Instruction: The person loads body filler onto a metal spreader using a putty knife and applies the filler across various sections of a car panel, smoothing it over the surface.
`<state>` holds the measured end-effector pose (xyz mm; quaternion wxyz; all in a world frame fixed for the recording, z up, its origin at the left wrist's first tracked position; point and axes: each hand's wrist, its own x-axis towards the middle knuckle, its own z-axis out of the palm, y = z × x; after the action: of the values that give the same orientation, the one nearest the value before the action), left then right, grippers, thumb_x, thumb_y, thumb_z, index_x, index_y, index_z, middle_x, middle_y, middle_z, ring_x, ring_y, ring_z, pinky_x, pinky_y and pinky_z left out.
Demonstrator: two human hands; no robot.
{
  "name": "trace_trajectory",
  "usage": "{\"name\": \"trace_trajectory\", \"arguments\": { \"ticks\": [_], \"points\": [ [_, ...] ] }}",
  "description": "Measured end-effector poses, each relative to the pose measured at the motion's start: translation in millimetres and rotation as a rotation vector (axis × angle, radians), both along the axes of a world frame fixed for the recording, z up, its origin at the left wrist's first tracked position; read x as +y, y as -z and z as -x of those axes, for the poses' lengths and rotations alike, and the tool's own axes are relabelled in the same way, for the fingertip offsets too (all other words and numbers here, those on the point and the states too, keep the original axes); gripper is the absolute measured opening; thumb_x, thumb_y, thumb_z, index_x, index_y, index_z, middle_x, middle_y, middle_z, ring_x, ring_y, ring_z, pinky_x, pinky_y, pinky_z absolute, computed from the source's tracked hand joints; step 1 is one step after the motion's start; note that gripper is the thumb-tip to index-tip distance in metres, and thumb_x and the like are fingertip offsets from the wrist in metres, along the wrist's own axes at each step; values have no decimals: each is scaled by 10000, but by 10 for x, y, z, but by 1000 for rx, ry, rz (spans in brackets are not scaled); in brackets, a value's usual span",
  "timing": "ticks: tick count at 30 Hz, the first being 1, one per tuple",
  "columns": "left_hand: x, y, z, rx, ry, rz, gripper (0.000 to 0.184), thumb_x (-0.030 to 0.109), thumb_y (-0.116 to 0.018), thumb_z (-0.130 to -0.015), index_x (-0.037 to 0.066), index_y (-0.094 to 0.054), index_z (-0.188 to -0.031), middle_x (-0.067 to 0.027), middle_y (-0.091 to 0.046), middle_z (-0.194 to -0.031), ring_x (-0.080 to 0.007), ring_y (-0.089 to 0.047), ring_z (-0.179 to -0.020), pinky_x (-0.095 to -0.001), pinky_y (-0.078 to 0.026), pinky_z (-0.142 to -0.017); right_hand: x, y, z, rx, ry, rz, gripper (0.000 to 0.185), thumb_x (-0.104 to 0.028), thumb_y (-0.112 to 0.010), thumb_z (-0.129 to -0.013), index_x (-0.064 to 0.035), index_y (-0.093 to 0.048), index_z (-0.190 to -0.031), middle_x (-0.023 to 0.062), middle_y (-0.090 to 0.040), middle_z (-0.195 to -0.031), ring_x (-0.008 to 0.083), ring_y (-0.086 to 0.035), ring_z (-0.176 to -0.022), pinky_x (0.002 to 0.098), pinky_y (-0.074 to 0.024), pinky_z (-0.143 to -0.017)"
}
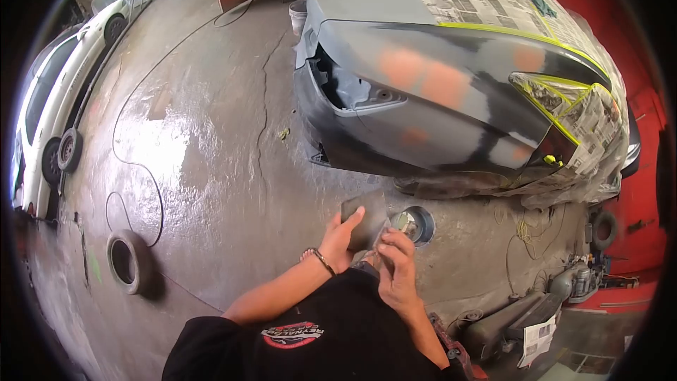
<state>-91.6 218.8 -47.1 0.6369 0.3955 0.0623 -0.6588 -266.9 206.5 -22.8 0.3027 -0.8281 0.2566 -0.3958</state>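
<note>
A grey sheet that looks like sandpaper [369,210] is held in front of my body, above the floor. My left hand [343,238] grips it from the left, the thumb lying across its face. At the sheet's right edge, my right hand [398,257] has its fingers curled and pinched on it. Just beyond the right hand, a bucket [424,226] stands on the floor with something pale inside. Ahead is a car body [465,116] with grey primer, dark patches and orange-pink spots; neither hand touches it.
Newspaper [486,10] and yellow-green tape mask the car's upper part. On the left are a loose tire [127,261], a long hose [116,127] and a white car [67,88]. An air compressor tank [501,324] lies at lower right. A white bucket [297,17] stands by the car's end.
</note>
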Motion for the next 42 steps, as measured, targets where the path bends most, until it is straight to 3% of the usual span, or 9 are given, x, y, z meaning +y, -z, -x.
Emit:
{"name": "trace_trajectory", "arguments": {
  "ticks": [5, 9, 13, 16, 19, 25, 30, 38, 42],
  "points": [
    [270, 307, -109, -13, -62, 10, 314, 227, -727, -1124, 130, -643, -1411, -40, -747, -1268, -235, -754, -1157, -456, -643, -974, -69, 396, 110, 148, -55, 84, 546, 51, -869, -889, -155, -655, -1347, 135, -606, -1401, 436, -603, -1394, 545, -502, -1165],
    [574, 172, -321, 16, -102, 80, 295, 240, -701, -1134, 115, -645, -1396, -50, -755, -1250, -240, -776, -1103, -473, -669, -925, -178, 577, 302, 400, 41, 42, 494, 86, -705, -995, -147, -651, -1427, 126, -634, -1409, 324, -651, -1315, 491, -553, -1074],
    [685, 203, -448, -62, -151, 59, 282, 221, -637, -1162, 78, -667, -1403, -60, -749, -1337, -224, -729, -1239, -424, -613, -1045, -16, 742, 321, 94, 121, -551, 428, -28, -613, -1138, -48, -496, -1549, 197, -676, -1367, 252, -713, -1171, 364, -627, -895],
    [586, 155, -404, -130, -145, 78, 266, 185, -677, -1138, 60, -670, -1373, -52, -759, -1287, -174, -730, -1184, -367, -597, -1031, 40, 616, 240, 60, 243, -988, 543, -12, -617, -1135, -82, -397, -1627, 204, -642, -1429, 251, -682, -1272, 391, -561, -1114],
    [405, 209, -298, -407, -27, 216, 251, 148, -747, -1100, 26, -671, -1305, -47, -769, -1215, -123, -719, -1105, -314, -576, -972, -23, 841, 259, 124, 292, -616, 763, -35, -646, -1135, -125, -225, -1765, 225, -637, -1494, 238, -679, -1303, 356, -547, -1123],
    [-80, 110, 81, -486, 180, 307, 187, 137, -812, -1060, 40, -664, -1118, -21, -766, -1056, -70, -673, -964, -276, -545, -864, -123, 697, 557, -61, 257, -975, 300, -98, -740, -1093, 48, -754, -1354, 70, -797, -1249, 138, -688, -1195, 307, -533, -1050],
    [-496, 126, 668, -673, 261, 387, 208, 142, -831, -1031, 30, -657, -1050, -80, -773, -1173, -107, -688, -1064, -317, -584, -943, -333, 549, 1015, -285, 207, -1020, 323, -81, -723, -1088, 45, -734, -1385, 45, -769, -1312, 132, -681, -1190, 306, -523, -1061],
    [-1000, 182, 2193, -1301, 379, 297, 366, 206, -870, -1004, -23, -720, -1246, -122, -777, -1347, -181, -714, -1150, -385, -569, -1047, -881, 876, 2647, -484, 249, -1175, 411, -134, -681, -1097, 60, -695, -1459, 73, -737, -1372, 144, -654, -1213, 331, -496, -1089],
    [-1220, -282, 2487, -1147, 42, 356, 257, 172, -784, -1063, 17, -735, -1263, -119, -797, -1211, -194, -735, -1147, -381, -568, -1035, -1233, 749, 3168, -378, 275, -1158, 310, -177, -701, -1103, 47, -753, -1310, 39, -738, -1314, 129, -630, -1201, 327, -487, -1079]
  ]
}}
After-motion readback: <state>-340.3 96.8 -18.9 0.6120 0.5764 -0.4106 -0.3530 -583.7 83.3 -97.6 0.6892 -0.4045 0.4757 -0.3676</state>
